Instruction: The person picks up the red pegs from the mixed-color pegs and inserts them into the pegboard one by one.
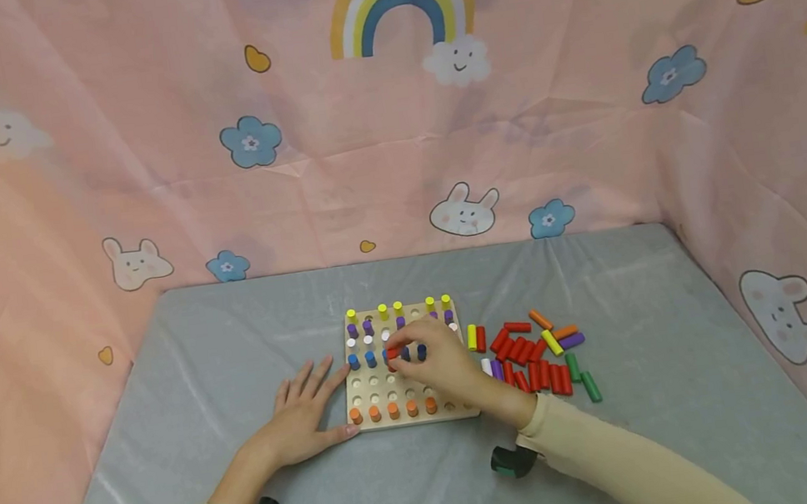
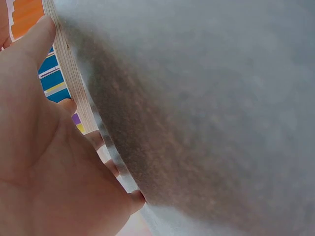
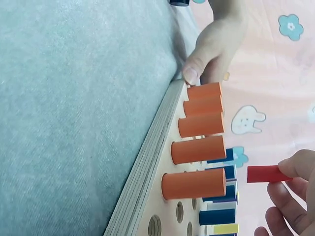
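Observation:
My right hand [image 1: 438, 359] pinches a red peg [image 3: 266, 174] between thumb and fingertips, above the wooden pegboard [image 1: 415, 424]. In the right wrist view the peg is held clear of the board, its free end pointing toward the blue pegs [image 3: 217, 217]. My left hand [image 1: 301, 420] lies spread at the board's left side, thumb at the near left corner and fingertips along the edge. Rows of yellow, purple, white and blue pegs stand in the far part. Orange pegs [image 1: 394, 410] line the nearest row, and two rows between show bare holes. My right hand hides part of the board.
Right of the board lies a loose heap of mostly red pegs [image 1: 519, 349], with a few yellow, orange, purple, white and green pegs [image 1: 590, 386] among them. Everything sits on a grey covered table [image 1: 231, 324] before a pink patterned curtain [image 1: 322, 203].

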Action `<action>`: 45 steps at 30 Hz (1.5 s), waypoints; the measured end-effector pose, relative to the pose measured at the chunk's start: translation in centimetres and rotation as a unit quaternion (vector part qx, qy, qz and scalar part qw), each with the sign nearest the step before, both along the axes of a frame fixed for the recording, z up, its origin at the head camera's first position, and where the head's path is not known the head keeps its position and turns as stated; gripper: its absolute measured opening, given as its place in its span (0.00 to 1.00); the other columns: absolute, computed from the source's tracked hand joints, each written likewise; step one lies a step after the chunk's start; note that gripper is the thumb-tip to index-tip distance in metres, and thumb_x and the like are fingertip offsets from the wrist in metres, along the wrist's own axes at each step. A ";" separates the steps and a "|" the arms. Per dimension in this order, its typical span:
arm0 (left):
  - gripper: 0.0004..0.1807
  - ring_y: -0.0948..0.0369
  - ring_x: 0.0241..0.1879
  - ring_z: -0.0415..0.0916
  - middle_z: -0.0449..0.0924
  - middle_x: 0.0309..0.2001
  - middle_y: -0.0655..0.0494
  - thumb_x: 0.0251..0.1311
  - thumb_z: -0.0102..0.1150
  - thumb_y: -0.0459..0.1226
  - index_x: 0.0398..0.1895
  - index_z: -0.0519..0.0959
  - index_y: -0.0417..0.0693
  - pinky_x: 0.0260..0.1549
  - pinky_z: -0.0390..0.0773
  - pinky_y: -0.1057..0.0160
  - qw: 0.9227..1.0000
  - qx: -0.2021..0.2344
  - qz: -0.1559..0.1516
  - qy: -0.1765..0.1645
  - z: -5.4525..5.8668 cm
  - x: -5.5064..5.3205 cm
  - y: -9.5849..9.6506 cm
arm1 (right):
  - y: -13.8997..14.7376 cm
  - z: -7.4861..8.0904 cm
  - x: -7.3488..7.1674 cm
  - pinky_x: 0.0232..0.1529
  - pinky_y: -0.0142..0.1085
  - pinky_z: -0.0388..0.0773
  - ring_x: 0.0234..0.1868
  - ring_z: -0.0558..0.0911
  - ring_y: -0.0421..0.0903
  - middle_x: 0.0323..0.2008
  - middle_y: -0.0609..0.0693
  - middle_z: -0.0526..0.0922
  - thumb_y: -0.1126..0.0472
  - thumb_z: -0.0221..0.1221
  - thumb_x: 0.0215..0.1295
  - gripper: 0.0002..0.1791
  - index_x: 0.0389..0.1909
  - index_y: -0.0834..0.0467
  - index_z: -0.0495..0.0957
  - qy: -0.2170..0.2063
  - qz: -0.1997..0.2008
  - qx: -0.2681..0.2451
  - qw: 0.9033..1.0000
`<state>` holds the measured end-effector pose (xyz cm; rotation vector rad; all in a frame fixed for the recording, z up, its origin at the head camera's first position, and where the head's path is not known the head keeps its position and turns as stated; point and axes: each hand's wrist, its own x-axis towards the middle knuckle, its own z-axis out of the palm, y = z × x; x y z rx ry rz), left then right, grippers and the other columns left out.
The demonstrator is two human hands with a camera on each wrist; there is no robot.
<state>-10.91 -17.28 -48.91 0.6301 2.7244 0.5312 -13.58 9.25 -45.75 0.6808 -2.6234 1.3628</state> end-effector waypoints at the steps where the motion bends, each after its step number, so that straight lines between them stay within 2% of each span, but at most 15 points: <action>1: 0.49 0.38 0.79 0.38 0.44 0.81 0.46 0.60 0.58 0.63 0.79 0.52 0.58 0.68 0.44 0.26 1.000 0.000 0.000 0.001 0.0 0.0 0.0 | -0.1 -0.1 0.0 0.49 0.38 0.73 0.44 0.78 0.42 0.37 0.45 0.88 0.62 0.70 0.57 0.11 0.42 0.56 0.86 0.003 0.001 0.002 1.000; 6: 0.48 0.38 0.79 0.39 0.45 0.81 0.46 0.60 0.58 0.63 0.79 0.52 0.57 0.68 0.44 0.26 1.000 0.000 0.000 0.003 0.0 0.0 -0.1 | -0.6 -0.3 -0.1 0.47 0.39 0.72 0.43 0.78 0.44 0.35 0.45 0.88 0.62 0.70 0.58 0.10 0.41 0.56 0.86 0.006 0.006 0.002 1.000; 11: 0.49 0.38 0.79 0.38 0.44 0.81 0.46 0.60 0.58 0.64 0.79 0.52 0.58 0.68 0.44 0.26 1.000 0.002 0.002 0.002 -0.1 0.0 0.0 | -1.1 -0.4 -0.1 0.46 0.44 0.74 0.44 0.78 0.49 0.37 0.46 0.88 0.63 0.69 0.58 0.11 0.42 0.57 0.86 -0.016 0.010 -0.015 1.000; 18: 0.49 0.38 0.79 0.39 0.44 0.81 0.47 0.60 0.58 0.64 0.79 0.52 0.59 0.68 0.44 0.26 1.000 0.000 0.003 0.006 -0.1 0.0 0.0 | -1.7 -0.6 0.0 0.41 0.38 0.72 0.43 0.78 0.53 0.40 0.46 0.87 0.62 0.69 0.60 0.10 0.43 0.58 0.85 -0.018 0.022 -0.016 0.999; 24: 0.49 0.38 0.79 0.39 0.44 0.81 0.46 0.60 0.58 0.64 0.79 0.52 0.58 0.68 0.44 0.26 1.000 0.004 0.001 0.007 -0.1 0.1 0.0 | -2.2 -0.8 0.0 0.44 0.46 0.75 0.44 0.79 0.53 0.40 0.47 0.87 0.64 0.68 0.59 0.10 0.42 0.58 0.85 -0.012 0.033 -0.016 0.999; 28: 0.49 0.38 0.79 0.39 0.44 0.81 0.46 0.60 0.58 0.63 0.79 0.51 0.59 0.68 0.44 0.27 1.000 0.005 0.001 0.009 -0.1 0.1 0.0 | -2.6 -0.7 0.0 0.48 0.46 0.76 0.45 0.79 0.48 0.39 0.46 0.87 0.63 0.68 0.59 0.10 0.43 0.57 0.85 -0.016 0.037 -0.002 0.999; 31: 0.49 0.38 0.79 0.39 0.44 0.81 0.46 0.60 0.58 0.63 0.79 0.52 0.58 0.68 0.44 0.27 1.000 0.009 0.002 0.008 -0.1 0.1 -0.1 | -2.8 -0.5 0.0 0.48 0.42 0.76 0.45 0.78 0.45 0.39 0.45 0.87 0.62 0.68 0.59 0.10 0.43 0.56 0.85 -0.019 0.041 0.007 0.999; 36: 0.48 0.38 0.79 0.39 0.45 0.81 0.45 0.60 0.59 0.62 0.79 0.52 0.58 0.68 0.44 0.26 1.000 0.013 0.002 0.006 0.0 0.2 -0.1 | -3.1 -0.6 -0.1 0.43 0.32 0.71 0.43 0.77 0.47 0.36 0.45 0.86 0.61 0.69 0.59 0.10 0.41 0.55 0.85 -0.012 0.042 0.015 0.999; 45: 0.49 0.38 0.79 0.38 0.44 0.81 0.46 0.60 0.58 0.62 0.79 0.51 0.58 0.68 0.42 0.27 1.000 0.016 0.002 -0.003 -0.1 0.1 -0.1 | -3.5 -1.1 -0.3 0.41 0.30 0.69 0.41 0.77 0.49 0.37 0.45 0.87 0.61 0.68 0.60 0.09 0.41 0.56 0.85 -0.015 0.046 0.018 0.999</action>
